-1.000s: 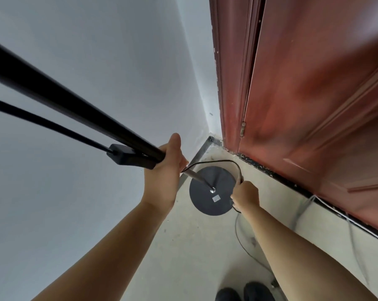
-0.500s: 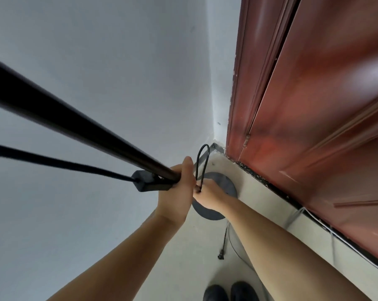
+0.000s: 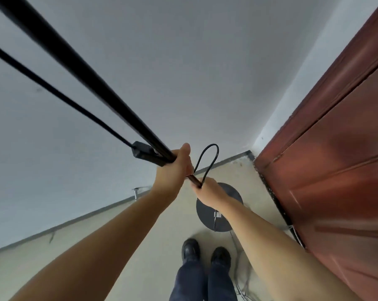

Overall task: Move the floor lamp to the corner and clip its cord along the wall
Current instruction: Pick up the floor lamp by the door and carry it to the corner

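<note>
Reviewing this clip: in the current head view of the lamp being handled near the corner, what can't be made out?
Head view only:
- Lamp head: the pole runs off the top-left edge.
- Pole-to-base joint: hidden behind the right hand and forearm over the round base.
- Cord: only a loop shows above the right hand; its plug end is not identifiable.
- Label on the base: too small to read.
- Left hand: its fingers wrap behind the pole.
- Wall clips: none identifiable.

The white sticker [image 3: 217,214] on the lamp base [image 3: 207,210] is unreadable
</note>
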